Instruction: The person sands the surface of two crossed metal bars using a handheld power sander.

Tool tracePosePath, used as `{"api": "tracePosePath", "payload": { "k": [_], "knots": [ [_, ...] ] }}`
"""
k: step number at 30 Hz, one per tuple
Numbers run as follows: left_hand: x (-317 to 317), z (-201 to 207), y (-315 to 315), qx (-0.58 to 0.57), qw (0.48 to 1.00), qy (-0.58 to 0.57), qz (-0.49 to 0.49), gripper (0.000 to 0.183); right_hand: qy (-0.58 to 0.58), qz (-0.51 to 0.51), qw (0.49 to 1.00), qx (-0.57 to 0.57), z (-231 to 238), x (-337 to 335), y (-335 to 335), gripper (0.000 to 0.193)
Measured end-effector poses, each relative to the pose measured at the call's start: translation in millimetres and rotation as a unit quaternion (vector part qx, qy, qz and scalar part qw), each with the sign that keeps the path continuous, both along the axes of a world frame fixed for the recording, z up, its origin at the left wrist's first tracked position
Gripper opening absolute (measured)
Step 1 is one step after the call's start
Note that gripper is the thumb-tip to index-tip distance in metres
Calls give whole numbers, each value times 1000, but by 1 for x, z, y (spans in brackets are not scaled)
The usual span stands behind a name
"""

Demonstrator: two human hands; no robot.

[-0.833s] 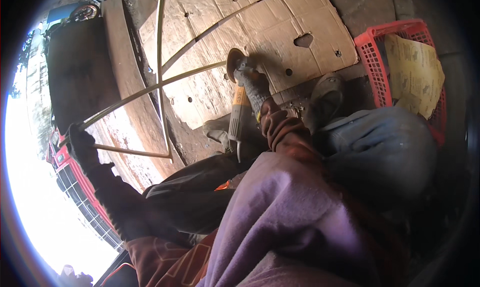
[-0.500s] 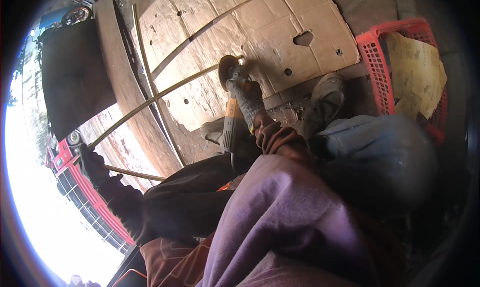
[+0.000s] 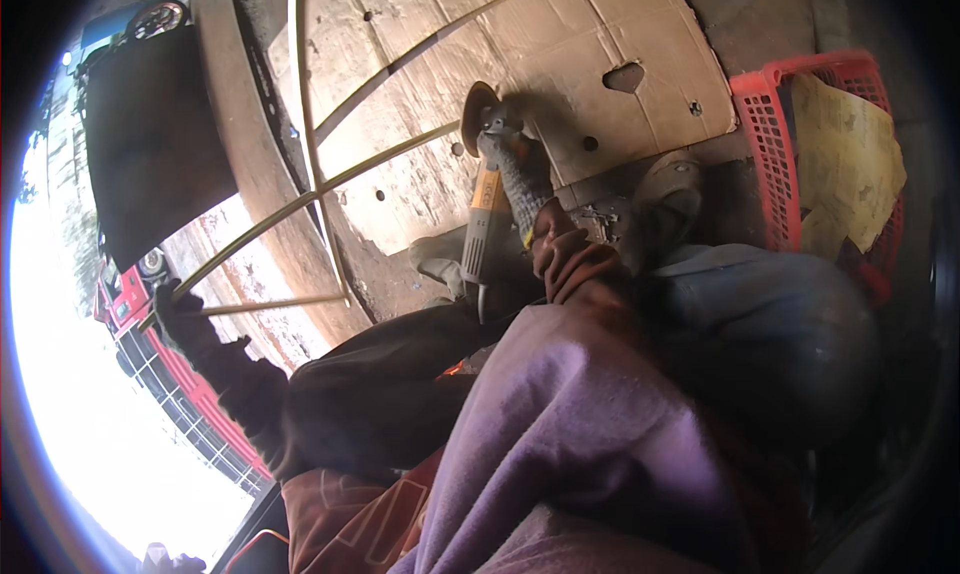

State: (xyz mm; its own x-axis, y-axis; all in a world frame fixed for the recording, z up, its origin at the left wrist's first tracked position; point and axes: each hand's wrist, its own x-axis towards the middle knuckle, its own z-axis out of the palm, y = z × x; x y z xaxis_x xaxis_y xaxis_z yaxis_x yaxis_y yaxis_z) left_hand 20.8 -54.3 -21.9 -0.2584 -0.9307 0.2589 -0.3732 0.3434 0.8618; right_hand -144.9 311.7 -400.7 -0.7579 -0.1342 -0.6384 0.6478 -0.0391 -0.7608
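My right hand (image 3: 520, 174), in a grey knitted glove, is wrapped round the front of an angle grinder (image 3: 484, 224) with a grey and orange body. Its round disc (image 3: 479, 116) is at the far end of a thin brass-coloured metal bar (image 3: 390, 161); whether they touch I cannot tell. At the far left my left hand (image 3: 178, 319), dark against bright light, is closed round the bar's near end. Crossing over or under that bar is a second long strip (image 3: 308, 124). A shorter piece (image 3: 275, 304) runs from near my left hand to the second strip's lower end.
Flattened cardboard (image 3: 640, 34) with holes covers the ground ahead, beside a wooden plank (image 3: 225, 74). A red plastic basket (image 3: 765, 164) holding yellowish card (image 3: 850, 164) stands at right. A dark panel (image 3: 150, 144) lies at left. My shoes (image 3: 668, 194) are near the cardboard's edge.
The grinder and my right hand have shifted right and slightly away. The bar's tip, which showed past the disc before, no longer does. The crossing strip has swung to a steeper angle.
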Motion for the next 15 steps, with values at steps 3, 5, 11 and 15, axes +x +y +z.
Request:
{"api": "tracePosePath", "payload": {
  "k": [3, 5, 11, 15],
  "knots": [
    [1, 6, -11, -8, 997, 6, -75, 31, -53, 34, 997, -55, 31, 7, 6, 35],
    [0, 9, -19, -9, 992, 14, -123, 32, 54, 19, 991, -121, 57, 22, -4, 31],
    [5, 15, -27, -8, 989, 47, -137, 30, 144, -49, 972, -181, 96, 42, -40, 35],
    [7, 15, -27, 14, 989, 40, -143, 27, -75, 70, 990, -96, 49, 9, 12, 38]
  ]
}}
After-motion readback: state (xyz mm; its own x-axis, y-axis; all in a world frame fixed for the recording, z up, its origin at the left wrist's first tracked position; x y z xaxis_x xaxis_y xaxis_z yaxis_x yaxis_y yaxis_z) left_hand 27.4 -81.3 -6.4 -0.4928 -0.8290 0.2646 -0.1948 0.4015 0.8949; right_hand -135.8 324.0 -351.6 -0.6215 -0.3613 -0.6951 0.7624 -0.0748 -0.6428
